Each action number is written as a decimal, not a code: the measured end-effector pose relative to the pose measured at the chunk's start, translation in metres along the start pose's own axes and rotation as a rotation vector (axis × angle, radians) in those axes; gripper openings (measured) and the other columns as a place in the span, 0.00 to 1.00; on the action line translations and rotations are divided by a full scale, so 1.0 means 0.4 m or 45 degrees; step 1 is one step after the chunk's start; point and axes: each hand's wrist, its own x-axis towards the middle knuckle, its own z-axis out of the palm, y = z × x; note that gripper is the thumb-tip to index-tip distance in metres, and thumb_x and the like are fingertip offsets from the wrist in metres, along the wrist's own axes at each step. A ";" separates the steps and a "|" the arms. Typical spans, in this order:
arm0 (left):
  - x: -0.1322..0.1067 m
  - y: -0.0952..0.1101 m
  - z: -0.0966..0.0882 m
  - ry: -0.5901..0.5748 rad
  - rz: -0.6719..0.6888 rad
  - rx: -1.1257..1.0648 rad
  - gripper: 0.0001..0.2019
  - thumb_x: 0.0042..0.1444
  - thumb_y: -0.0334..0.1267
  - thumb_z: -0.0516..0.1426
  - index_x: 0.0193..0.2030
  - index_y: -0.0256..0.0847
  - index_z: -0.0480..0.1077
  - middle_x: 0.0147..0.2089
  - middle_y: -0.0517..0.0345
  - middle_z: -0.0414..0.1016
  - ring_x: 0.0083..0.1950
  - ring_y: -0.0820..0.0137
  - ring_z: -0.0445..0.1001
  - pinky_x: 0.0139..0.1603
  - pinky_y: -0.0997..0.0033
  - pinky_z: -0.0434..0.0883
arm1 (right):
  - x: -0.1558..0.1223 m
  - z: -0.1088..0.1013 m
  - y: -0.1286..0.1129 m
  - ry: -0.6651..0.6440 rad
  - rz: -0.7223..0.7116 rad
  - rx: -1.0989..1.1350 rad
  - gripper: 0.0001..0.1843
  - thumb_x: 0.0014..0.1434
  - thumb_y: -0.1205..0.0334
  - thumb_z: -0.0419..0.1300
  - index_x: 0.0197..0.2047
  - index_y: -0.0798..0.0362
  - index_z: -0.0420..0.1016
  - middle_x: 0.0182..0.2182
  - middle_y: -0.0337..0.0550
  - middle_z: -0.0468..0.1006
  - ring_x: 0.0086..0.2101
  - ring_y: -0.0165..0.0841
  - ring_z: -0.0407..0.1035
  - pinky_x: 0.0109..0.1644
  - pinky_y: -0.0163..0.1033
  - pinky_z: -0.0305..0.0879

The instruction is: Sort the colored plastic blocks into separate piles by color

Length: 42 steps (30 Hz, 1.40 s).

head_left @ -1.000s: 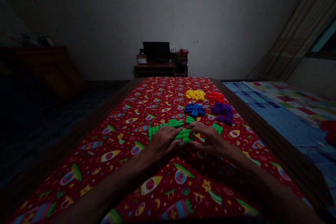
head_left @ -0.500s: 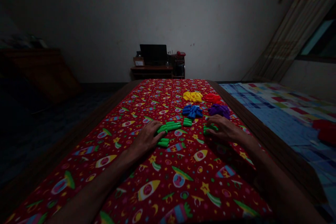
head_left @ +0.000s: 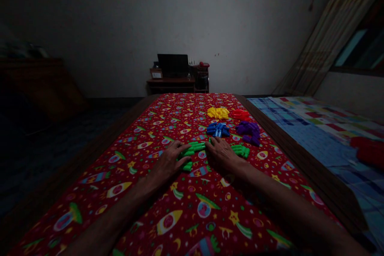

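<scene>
Several small green tube-shaped plastic pieces (head_left: 196,147) lie side by side on the red patterned cloth (head_left: 180,224). My left hand (head_left: 171,158) curls around the left end of this row, with its thumb and fingers on the pieces. More green pieces (head_left: 187,166) show just below that thumb. My right hand (head_left: 222,153) is over the middle, its fingertips down on a green piece that is mostly hidden. To the right of this hand lies another green group (head_left: 241,151).
Beyond my hands are piles of blue pieces (head_left: 218,129), purple pieces (head_left: 249,132), yellow pieces (head_left: 218,113) and red pieces (head_left: 240,114). A desk (head_left: 171,85) with a dark monitor (head_left: 173,64) stands at the wall. On the right is a checked bedspread (head_left: 315,144).
My right hand has moved left from the right green group to the middle green pieces, leaving that group uncovered. My left hand stays at the left pieces. The view has shifted slightly.
</scene>
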 end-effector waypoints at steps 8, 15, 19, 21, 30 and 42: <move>-0.003 0.007 0.007 -0.034 0.011 0.026 0.14 0.61 0.42 0.54 0.52 0.43 0.71 0.45 0.53 0.71 0.46 0.64 0.72 0.47 0.64 0.72 | -0.021 0.017 0.018 0.102 -0.083 0.078 0.12 0.64 0.68 0.51 0.49 0.53 0.71 0.45 0.51 0.72 0.44 0.38 0.63 0.46 0.41 0.63; -0.005 -0.001 0.002 -0.051 -0.013 0.045 0.15 0.62 0.42 0.53 0.54 0.45 0.70 0.46 0.53 0.71 0.45 0.64 0.71 0.48 0.63 0.71 | -0.038 -0.091 0.114 0.259 0.018 0.127 0.10 0.62 0.73 0.51 0.37 0.54 0.72 0.34 0.47 0.76 0.37 0.35 0.66 0.40 0.37 0.60; 0.002 -0.001 -0.013 -0.039 -0.055 0.041 0.15 0.61 0.42 0.54 0.53 0.44 0.71 0.45 0.52 0.72 0.45 0.63 0.72 0.47 0.62 0.71 | -0.075 -0.102 0.191 0.088 0.195 0.024 0.10 0.61 0.71 0.51 0.35 0.54 0.73 0.29 0.46 0.76 0.30 0.34 0.66 0.33 0.37 0.54; 0.006 -0.002 -0.019 -0.025 -0.074 0.024 0.16 0.59 0.41 0.54 0.53 0.43 0.70 0.45 0.52 0.73 0.46 0.62 0.72 0.48 0.61 0.71 | -0.093 -0.087 0.211 0.001 0.211 -0.004 0.10 0.60 0.71 0.52 0.35 0.54 0.74 0.27 0.46 0.75 0.28 0.33 0.65 0.32 0.37 0.52; -0.005 0.016 0.013 0.011 -0.250 -0.089 0.14 0.54 0.45 0.60 0.44 0.43 0.66 0.40 0.58 0.75 0.38 0.65 0.75 0.37 0.67 0.71 | -0.067 -0.084 0.114 0.287 0.051 0.361 0.13 0.65 0.66 0.49 0.43 0.56 0.75 0.34 0.50 0.79 0.33 0.34 0.71 0.36 0.36 0.61; -0.011 0.071 0.004 -0.084 0.067 -0.131 0.18 0.58 0.45 0.59 0.55 0.46 0.65 0.51 0.52 0.75 0.52 0.61 0.73 0.53 0.58 0.69 | -0.058 -0.053 0.017 0.270 -0.276 0.588 0.14 0.63 0.71 0.53 0.48 0.53 0.75 0.35 0.47 0.79 0.34 0.32 0.71 0.39 0.35 0.65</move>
